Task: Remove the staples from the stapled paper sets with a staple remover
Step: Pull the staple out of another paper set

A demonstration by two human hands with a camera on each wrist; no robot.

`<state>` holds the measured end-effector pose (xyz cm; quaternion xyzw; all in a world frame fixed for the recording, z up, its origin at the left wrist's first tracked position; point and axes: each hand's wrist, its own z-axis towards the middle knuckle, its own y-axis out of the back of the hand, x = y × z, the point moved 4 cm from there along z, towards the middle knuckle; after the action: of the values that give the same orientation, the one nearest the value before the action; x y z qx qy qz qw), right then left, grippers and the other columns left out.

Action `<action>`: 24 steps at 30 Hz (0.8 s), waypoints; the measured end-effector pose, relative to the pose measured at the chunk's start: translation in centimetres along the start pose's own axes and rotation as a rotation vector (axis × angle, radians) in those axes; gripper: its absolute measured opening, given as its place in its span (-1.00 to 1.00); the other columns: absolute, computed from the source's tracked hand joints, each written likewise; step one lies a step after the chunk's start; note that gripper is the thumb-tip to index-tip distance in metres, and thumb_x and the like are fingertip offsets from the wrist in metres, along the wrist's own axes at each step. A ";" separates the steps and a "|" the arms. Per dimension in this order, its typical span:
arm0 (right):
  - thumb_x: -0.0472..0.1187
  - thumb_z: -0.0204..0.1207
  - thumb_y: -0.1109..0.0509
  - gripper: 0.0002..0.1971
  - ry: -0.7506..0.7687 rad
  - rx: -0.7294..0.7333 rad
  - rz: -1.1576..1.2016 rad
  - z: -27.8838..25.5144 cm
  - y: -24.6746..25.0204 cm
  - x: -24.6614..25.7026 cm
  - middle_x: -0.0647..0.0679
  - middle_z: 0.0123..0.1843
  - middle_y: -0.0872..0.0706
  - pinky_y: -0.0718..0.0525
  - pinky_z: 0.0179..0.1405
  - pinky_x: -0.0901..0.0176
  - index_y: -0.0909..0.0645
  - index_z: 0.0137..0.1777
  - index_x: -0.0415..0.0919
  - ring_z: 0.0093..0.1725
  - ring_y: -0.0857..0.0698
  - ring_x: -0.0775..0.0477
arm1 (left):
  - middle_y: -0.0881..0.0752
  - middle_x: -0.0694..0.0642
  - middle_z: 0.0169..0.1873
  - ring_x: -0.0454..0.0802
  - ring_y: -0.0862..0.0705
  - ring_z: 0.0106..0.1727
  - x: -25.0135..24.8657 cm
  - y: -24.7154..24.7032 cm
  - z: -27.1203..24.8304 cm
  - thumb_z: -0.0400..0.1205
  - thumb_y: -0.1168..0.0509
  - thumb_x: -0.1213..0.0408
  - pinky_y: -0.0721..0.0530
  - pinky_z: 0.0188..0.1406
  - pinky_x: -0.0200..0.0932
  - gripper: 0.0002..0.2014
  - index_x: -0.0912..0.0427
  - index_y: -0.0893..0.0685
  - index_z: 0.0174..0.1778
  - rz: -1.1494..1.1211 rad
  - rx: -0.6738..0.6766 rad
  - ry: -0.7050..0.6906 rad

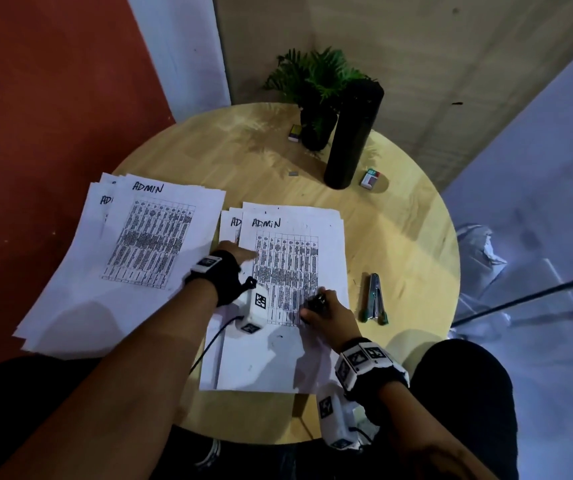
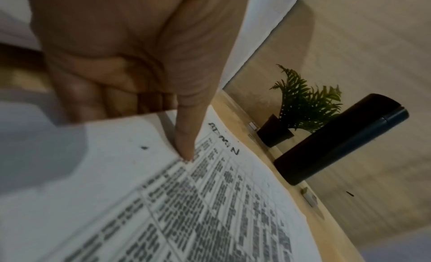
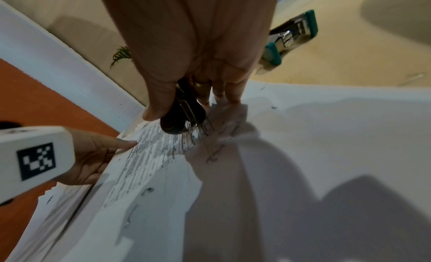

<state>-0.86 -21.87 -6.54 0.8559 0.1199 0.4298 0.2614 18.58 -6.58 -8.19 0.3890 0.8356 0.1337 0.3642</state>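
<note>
A set of printed sheets headed "ADMIN" (image 1: 288, 271) lies in the middle of the round wooden table (image 1: 403, 237). My right hand (image 1: 321, 306) grips a black staple remover (image 3: 182, 116), whose tip rests on the lower part of the printed grid. My left hand (image 1: 238, 252) is at the set's left edge. One straight finger (image 2: 186, 146) presses on the top sheet, and the paper's edge hides the other fingers. Small bent staples (image 3: 211, 159) lie loose on the white paper near the remover.
A second, larger pile of "ADMIN" sheets (image 1: 146, 237) lies at the left and overhangs the table edge. A stapler with green ends (image 1: 375, 299) lies right of the set. At the back stand a black cylinder (image 1: 351, 136), a potted plant (image 1: 316, 98) and two small boxes (image 1: 370, 178).
</note>
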 end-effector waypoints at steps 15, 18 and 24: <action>-0.24 0.51 -0.42 -0.83 0.076 -0.257 0.675 0.9 6.0 2.0 -0.06 -0.15 -0.66 -0.58 -0.25 0.22 -0.45 -0.18 -0.12 -0.27 -0.65 0.18 | -0.82 0.14 -0.16 -0.20 -0.76 -0.23 0.0 1.1 -4.4 0.41 -0.48 0.57 -0.68 0.11 -0.07 -0.65 0.38 -0.70 0.11 -0.432 -0.064 -0.533; -0.20 0.49 -0.45 -0.81 0.162 -0.212 0.828 0.7 9.4 3.8 -0.14 0.13 -0.63 -0.60 -0.33 0.35 -0.46 -0.05 -0.11 -0.10 -0.68 0.10 | -0.76 -0.26 -0.32 -0.37 -0.73 -0.32 -2.0 1.8 -6.5 0.42 -0.43 0.64 -0.71 -0.07 -0.37 -0.61 0.49 -0.63 0.19 -0.511 -0.025 -0.631; 0.16 -0.14 -0.68 -0.43 0.351 0.004 0.901 -1.3 14.2 7.8 0.17 -0.21 -0.80 -0.62 -0.32 0.43 -0.68 -0.10 0.00 -0.23 -0.73 0.25 | -0.78 -0.24 -0.39 -0.35 -0.74 -0.28 -4.4 4.5 -9.9 0.40 -0.39 0.71 -0.66 -0.15 -0.44 -0.56 0.46 -0.59 0.21 -0.557 -0.009 -0.799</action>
<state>2.49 -29.90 7.17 0.7378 -0.2197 0.6378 0.0233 15.89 -6.30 3.20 0.1702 0.7021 -0.1251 0.6800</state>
